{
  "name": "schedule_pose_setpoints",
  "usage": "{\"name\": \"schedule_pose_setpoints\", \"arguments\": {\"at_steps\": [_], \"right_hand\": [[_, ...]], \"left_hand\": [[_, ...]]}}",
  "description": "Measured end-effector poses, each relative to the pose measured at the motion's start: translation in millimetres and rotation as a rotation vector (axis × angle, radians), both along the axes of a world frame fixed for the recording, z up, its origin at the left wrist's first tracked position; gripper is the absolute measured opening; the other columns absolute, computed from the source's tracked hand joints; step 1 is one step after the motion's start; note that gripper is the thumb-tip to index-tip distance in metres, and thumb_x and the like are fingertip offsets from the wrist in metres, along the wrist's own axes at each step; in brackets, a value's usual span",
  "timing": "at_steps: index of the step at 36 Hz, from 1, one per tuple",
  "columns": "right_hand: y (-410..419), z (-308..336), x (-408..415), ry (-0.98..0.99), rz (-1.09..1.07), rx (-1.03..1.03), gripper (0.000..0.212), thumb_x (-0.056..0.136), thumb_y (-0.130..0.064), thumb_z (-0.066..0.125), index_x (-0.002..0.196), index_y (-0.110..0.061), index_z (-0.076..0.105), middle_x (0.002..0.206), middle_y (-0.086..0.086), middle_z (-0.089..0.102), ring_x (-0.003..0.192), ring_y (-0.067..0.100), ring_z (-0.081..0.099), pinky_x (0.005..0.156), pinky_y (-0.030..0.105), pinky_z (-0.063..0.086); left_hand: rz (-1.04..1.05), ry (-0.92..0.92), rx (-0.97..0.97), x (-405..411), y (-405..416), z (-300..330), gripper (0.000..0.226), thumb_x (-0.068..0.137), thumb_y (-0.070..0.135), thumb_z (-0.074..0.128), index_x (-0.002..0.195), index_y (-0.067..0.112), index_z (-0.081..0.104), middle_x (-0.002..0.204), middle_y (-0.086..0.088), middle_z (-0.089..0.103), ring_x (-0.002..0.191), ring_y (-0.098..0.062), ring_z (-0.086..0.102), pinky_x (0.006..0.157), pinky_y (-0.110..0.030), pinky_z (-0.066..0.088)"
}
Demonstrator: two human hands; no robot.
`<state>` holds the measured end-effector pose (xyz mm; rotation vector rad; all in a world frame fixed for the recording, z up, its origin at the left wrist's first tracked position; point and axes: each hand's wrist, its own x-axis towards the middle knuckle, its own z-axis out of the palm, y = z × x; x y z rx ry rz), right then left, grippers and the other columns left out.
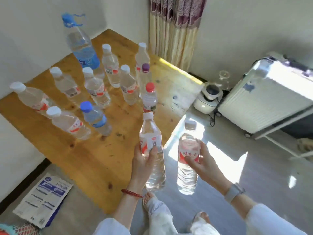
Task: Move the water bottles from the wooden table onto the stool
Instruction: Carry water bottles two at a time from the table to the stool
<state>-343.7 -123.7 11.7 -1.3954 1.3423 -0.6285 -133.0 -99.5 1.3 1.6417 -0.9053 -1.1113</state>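
You wear pale, near-white sleeves pushed up both forearms. On your left wrist sits a red beaded bracelet (132, 193); on your right, a watch with a light grey band (234, 192). Below, your feet show in light open-toed sandals (153, 204).

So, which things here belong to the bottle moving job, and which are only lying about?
Job: clear white-capped bottle in left hand; clear bottle in right hand; wooden table.
Lying about: white ribbed suitcase; printed white bag; patterned curtain.
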Motion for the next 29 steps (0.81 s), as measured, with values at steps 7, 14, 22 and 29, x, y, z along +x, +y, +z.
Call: {"name": "schedule_pose_setpoints", "arguments": {"at_steps": [7,14,22,29], "right_hand": [[50,10,-145,0.172,-0.405,-0.032,0.070,0.066,-0.073,0.054,0.121,-0.039,0.028,0.085,-0.015,0.062,0.070,0.008,0.066,0.060,0.033,0.053],[125,21,-320,0.368,-0.627,-0.047,0.070,0.066,-0.082,0.030,0.124,-0.046,0.017,0.089,-0.019,0.056,0.072,0.010,0.059,0.060,0.033,0.045],[220,44,-494,0.475,-0.944,0.018,0.068,0.068,-0.076,0.028,0.125,-0.039,0.020,0.091,-0.012,0.054,0.068,0.011,0.055,0.055,0.024,0.036],[279,42,-611,0.417,-1.255,0.100,0.068,0.068,-0.078,0.030,0.125,-0.041,0.022,0.096,-0.015,0.058,0.077,0.013,0.061,0.063,0.029,0.041]], "left_hand": [[-0.404,0.015,-0.028,-155,-14,17,0.073,0.062,0.071,0.056,0.122,0.032,0.041,0.112,0.021,0.056,0.100,0.014,0.053,0.072,-0.001,0.040],[-0.742,-0.026,-0.028,-358,10,30,0.068,0.071,0.058,0.064,0.125,0.026,0.039,0.107,0.021,0.054,0.087,0.024,0.053,0.071,-0.015,0.047],[-1.106,-0.043,-0.106,-575,58,38,0.048,0.069,0.062,0.060,0.109,0.045,0.038,0.104,0.027,0.054,0.086,0.016,0.059,0.075,-0.028,0.052],[-1.381,-0.058,-0.175,-743,84,39,0.052,0.067,0.064,0.056,0.111,0.042,0.038,0.107,0.020,0.056,0.089,0.004,0.061,0.067,-0.015,0.050]]}}
